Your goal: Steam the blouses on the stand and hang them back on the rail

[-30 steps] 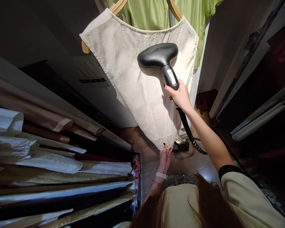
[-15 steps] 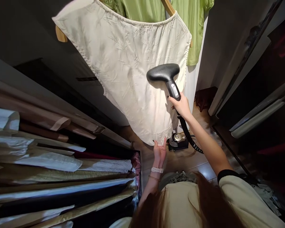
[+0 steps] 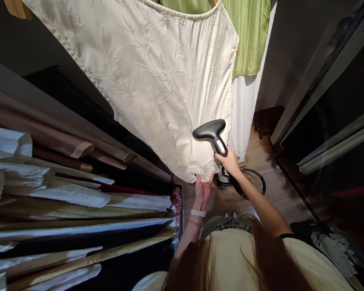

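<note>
Right hand [image 3: 230, 161]: fingers wrapped tight round the handle of the steamer [image 3: 210, 131], centre right of frame. Thumb side faces up, toward the head.

Steamer: matte black plastic, T-shaped, wide flat head pressed to the top [image 3: 157, 81] just above its hem. The handle carries a small pale oblong panel; any marking on it is too small to read. A black ribbed hose [image 3: 256, 178] loops from the handle to a base [image 3: 223, 180] on the floor [image 3: 269, 194], lower centre right.

Left hand [image 3: 203, 188]: palm toward the camera, fingers [image 3: 197, 179] slightly spread and pointing up. Thumb and fingertips hold the hem of the top at centre frame, just below and left of the steamer head.

Top: cream, thin woven cloth with a tone-on-tone leaf pattern, creased, with a lace-edged hem. It hangs from the upper frame on a wooden hanger [image 3: 16, 8].

A pale watch [image 3: 197, 212] sits on the left wrist. A green garment [image 3: 247, 36], smooth and pleated, hangs behind at upper right. Hung clothes [image 3: 63, 198], edge-on, fill the lower left.
</note>
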`<state>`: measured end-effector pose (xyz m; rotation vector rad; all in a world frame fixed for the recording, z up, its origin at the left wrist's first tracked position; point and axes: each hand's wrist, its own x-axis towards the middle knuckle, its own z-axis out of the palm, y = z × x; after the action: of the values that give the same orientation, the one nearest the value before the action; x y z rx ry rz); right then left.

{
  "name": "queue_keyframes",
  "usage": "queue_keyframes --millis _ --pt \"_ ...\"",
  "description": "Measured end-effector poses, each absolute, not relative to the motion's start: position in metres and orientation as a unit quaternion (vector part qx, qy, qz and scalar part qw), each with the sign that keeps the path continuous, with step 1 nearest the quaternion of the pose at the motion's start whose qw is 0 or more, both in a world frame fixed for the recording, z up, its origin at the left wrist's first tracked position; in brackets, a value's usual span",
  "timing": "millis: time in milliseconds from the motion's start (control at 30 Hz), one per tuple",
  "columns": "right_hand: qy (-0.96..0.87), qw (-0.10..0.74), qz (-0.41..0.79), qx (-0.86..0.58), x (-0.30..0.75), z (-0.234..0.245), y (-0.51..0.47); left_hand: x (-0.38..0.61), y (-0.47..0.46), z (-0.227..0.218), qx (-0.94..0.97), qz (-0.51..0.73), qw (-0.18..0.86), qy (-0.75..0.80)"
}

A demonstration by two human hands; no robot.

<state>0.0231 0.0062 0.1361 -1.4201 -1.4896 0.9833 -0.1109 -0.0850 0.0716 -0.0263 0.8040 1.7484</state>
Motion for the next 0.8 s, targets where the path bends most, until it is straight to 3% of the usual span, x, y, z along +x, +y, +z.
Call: queue_keyframes --millis 467,600,800 --pt "-0.585 0.322 0.438 -0.602 0.020 0.093 -0.032 -0.127 -0.083 0.068 0.005 0.760 0.567 0.317" --pt "-0.597 0.352 0.415 -0.589 0.018 0.110 -0.022 -0.123 -0.084 0.069 -0.002 0.759 0.566 0.321" --pt "-0.620 0.419 0.383 -0.542 0.009 0.173 0.019 -0.108 -0.088 0.072 -0.014 0.743 0.572 0.347"
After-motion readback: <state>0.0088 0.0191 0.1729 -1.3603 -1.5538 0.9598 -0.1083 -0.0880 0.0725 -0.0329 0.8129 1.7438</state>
